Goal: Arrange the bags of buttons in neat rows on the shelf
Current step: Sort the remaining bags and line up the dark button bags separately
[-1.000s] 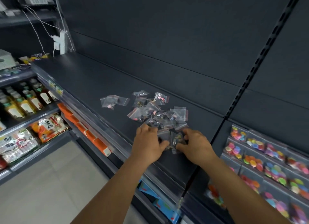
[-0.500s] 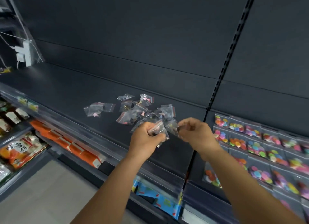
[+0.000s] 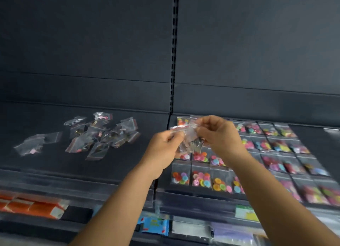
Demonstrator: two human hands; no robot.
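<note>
Hands, left (image 3: 163, 150) and right (image 3: 219, 135), each grip pinching small bags (image 3: 189, 141); loose pile (image 3: 99, 135) left, rows (image 3: 276, 150) right.

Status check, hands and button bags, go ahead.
Left hand and right hand pinching small clear bags. Loose pile unsorted. Nothing blocking.

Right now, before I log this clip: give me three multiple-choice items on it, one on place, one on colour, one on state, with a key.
1. The loose pile of bags lies where?
A. left shelf section
B. floor
C. on top of the neat rows

2. The packs on the lower shelf at far left are:
A. green
B. orange
C. white

3. The clear bag between the hands is:
A. flat on the shelf
B. hanging on a hook
C. held in the air

Key: A, the pile sits left of the slotted upright; B, they show orange; C, left hand and right hand pinch it above the neat rows.
</note>
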